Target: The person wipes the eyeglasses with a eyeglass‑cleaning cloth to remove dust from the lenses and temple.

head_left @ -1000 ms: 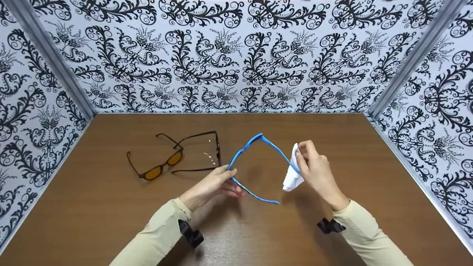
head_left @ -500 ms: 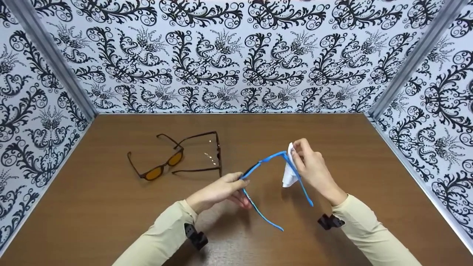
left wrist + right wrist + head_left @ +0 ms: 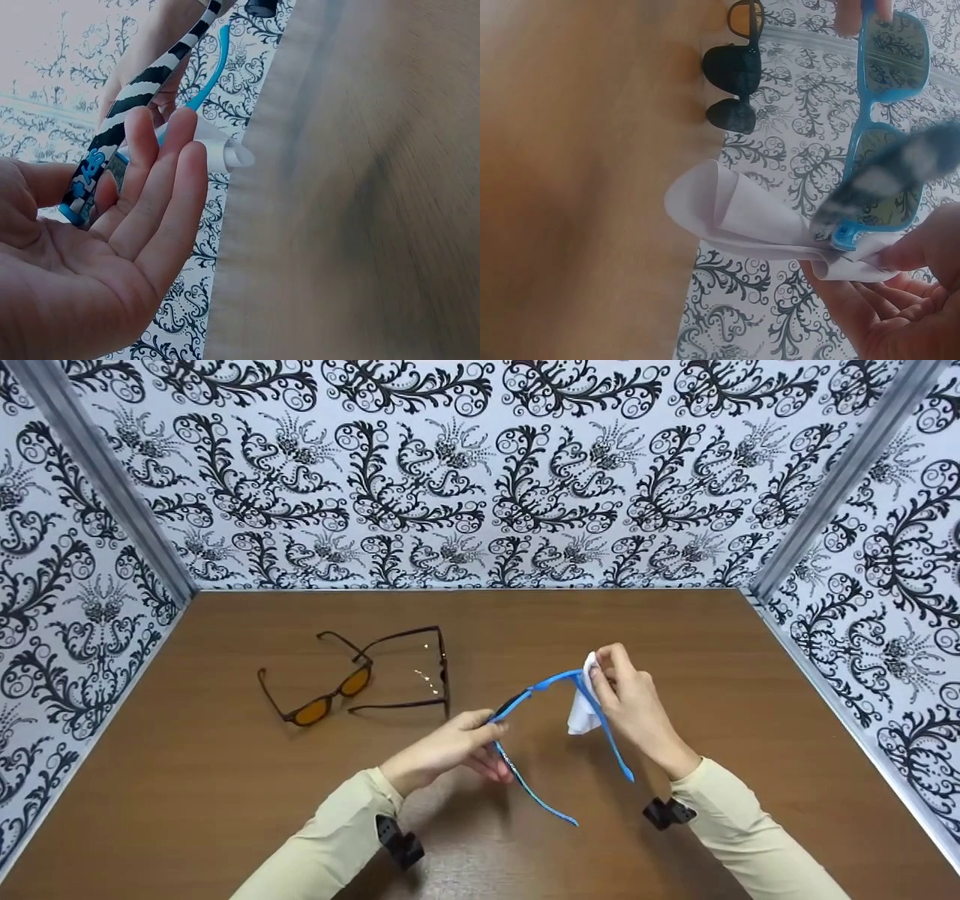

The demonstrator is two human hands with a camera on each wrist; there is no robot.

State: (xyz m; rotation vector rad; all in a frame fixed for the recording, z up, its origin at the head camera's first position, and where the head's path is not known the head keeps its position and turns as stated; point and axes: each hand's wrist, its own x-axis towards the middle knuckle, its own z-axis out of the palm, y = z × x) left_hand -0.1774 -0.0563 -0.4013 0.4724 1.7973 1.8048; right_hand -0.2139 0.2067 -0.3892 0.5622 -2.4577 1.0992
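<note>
Blue-framed sunglasses (image 3: pixel 555 678) are held above the table with both temples unfolded towards me. My left hand (image 3: pixel 450 746) pinches them at the left end of the frame front. Its other fingers extend freely below the black-and-white striped temple (image 3: pixel 142 94) in the left wrist view. A white cloth (image 3: pixel 582 717) is pinched in my right hand (image 3: pixel 634 709), at the right hinge of the sunglasses. In the right wrist view the folded cloth (image 3: pixel 757 217) touches the frame's corner beside the lower lens (image 3: pixel 889 176). A blurred temple crosses in front of that lens.
Amber-lensed glasses (image 3: pixel 311 710) lie unfolded on the brown table (image 3: pixel 225 802), to the left. Dark-framed sunglasses (image 3: pixel 443 660) stand beside them, close behind my left hand. Patterned panels (image 3: pixel 480 472) enclose the back and both sides.
The blue sunglasses have turned and come lower and nearer, with the left hand shifting slightly right. The cloth went from the right temple's tip to its hinge. In the last half second little moved.
</note>
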